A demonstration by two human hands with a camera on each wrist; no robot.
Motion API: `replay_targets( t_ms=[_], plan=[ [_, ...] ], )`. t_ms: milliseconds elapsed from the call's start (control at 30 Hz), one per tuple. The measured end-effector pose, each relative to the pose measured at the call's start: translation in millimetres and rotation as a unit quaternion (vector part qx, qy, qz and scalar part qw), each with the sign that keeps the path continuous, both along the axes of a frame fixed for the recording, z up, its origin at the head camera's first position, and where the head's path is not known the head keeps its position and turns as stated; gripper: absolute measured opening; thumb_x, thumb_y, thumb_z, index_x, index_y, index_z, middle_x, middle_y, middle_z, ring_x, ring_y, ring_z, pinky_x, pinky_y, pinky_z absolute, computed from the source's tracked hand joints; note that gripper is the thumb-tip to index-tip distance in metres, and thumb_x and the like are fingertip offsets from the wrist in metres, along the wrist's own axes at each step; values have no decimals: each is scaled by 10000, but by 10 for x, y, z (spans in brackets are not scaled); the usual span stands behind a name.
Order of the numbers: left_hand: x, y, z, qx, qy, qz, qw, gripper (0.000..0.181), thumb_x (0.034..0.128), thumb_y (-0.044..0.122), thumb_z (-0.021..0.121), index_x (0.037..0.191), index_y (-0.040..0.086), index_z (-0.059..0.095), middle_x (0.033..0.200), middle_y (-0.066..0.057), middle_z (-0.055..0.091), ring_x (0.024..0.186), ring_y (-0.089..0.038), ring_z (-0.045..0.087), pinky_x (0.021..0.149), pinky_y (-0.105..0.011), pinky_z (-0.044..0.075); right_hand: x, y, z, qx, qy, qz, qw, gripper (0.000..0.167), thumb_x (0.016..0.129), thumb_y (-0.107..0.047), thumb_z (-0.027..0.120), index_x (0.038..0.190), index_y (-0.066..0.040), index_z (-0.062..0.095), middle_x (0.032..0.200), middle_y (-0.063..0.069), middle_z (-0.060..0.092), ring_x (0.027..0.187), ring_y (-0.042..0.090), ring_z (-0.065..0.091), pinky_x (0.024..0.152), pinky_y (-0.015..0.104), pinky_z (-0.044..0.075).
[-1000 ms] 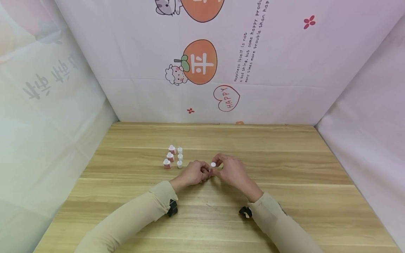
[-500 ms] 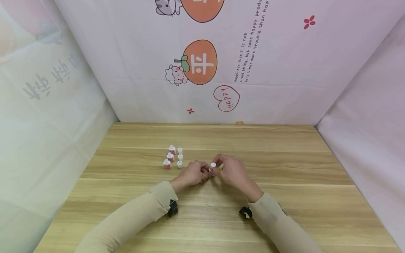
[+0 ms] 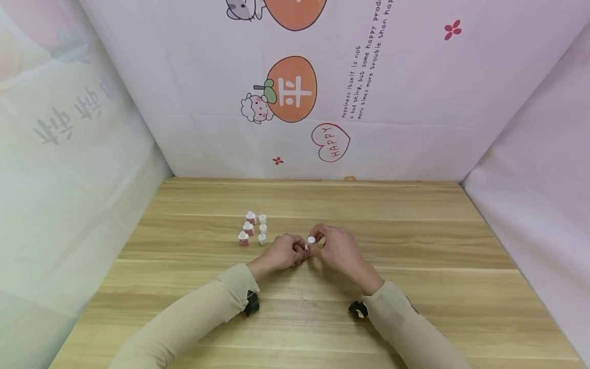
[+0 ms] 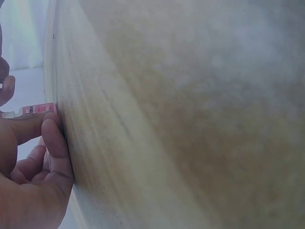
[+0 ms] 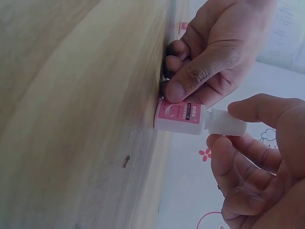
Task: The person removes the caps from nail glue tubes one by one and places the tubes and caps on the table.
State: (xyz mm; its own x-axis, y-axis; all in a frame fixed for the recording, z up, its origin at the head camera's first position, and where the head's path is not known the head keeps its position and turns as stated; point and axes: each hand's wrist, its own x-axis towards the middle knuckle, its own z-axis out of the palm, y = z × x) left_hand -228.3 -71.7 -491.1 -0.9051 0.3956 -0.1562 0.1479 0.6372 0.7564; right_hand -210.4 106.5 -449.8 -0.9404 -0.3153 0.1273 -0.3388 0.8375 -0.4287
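Observation:
In the right wrist view a small white glue bottle [image 5: 178, 125] with a pink label stands on the wooden table. My left hand [image 5: 214, 62] holds its body low down, thumb across the label. At the neck, my right hand [image 5: 259, 167] pinches the white cap [image 5: 228, 122] between thumb and fingers. From the head view, the left hand [image 3: 286, 251] and right hand [image 3: 338, 249] meet around the bottle, and only its white top shows clearly. Part of the pink label [image 4: 38, 108] appears past the fingers in the left wrist view.
Left of the hands stand three small bottles [image 3: 248, 228] with pink labels and white tops. Beside them three small white caps [image 3: 262, 229] form a row on the wooden table [image 3: 396, 307]. Printed white cloth [image 3: 405, 92] walls the table's back and sides.
The hands and the bottle stay in nearly the same place. The head view shifts very slightly.

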Motion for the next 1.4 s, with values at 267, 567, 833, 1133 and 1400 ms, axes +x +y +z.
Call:
replay_targets(
  t_ms=[267,567,833,1133,1400],
  plan=[
    [1,5,6,-42,16,9,10000,148,896,23,638,1009,78,716,779,-6,702,608,-57,568,556,-189,450,2,-5,11,-14,-80,-48,10000,197,859,-340,768,1005,-257,667,969,-37,732,680,125,551,595,274,412],
    [2,10,9,-61,-5,34,10000,130,910,53,655,1020,80,720,781,-4,704,600,-53,566,551,-187,444,7,-3,17,-42,-101,11,9999,201,856,-342,775,1004,-254,671,981,-31,734,606,127,471,561,265,370],
    [3,20,-2,-57,22,50,10000,114,906,64,674,1007,78,725,754,-6,708,588,-54,578,552,-187,435,12,-2,17,-13,-97,-19,10000,189,860,-342,770,992,-254,667,959,-44,725,679,119,535,604,272,412],
    [5,20,6,-5,-28,79,10000,130,910,47,655,1018,70,724,766,-14,699,595,-62,568,542,-193,439,4,-5,8,-27,-27,0,10000,188,860,-333,770,997,-250,671,963,-38,726,673,123,534,581,266,402],
    [5,10,21,-14,-38,20,10000,135,922,64,656,1040,66,720,794,-15,707,609,-67,575,554,-197,454,12,-6,6,10,84,70,9999,182,863,-325,768,995,-245,671,973,-31,730,658,122,524,578,265,404]
  ],
)
